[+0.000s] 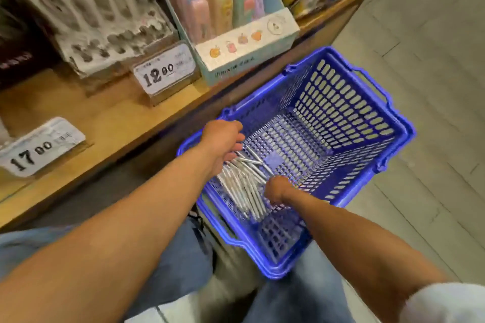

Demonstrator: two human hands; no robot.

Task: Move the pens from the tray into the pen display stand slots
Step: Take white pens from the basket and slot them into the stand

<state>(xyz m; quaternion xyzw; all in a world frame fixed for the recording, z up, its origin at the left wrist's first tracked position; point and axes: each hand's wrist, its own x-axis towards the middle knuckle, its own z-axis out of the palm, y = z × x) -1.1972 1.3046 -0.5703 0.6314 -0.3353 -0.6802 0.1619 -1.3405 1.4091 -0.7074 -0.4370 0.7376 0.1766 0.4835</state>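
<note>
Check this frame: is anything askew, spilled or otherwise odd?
Nothing looks spilled or damaged. The white pens lie in a loose, crisscrossed heap in the near corner of the blue basket, with the left hand and right hand both reaching into them.

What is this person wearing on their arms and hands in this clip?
Both forearms are bare, with no gloves, watch or rings visible on the left hand or right hand. A pale, light-coloured sleeve edge shows at the right upper arm.
</note>
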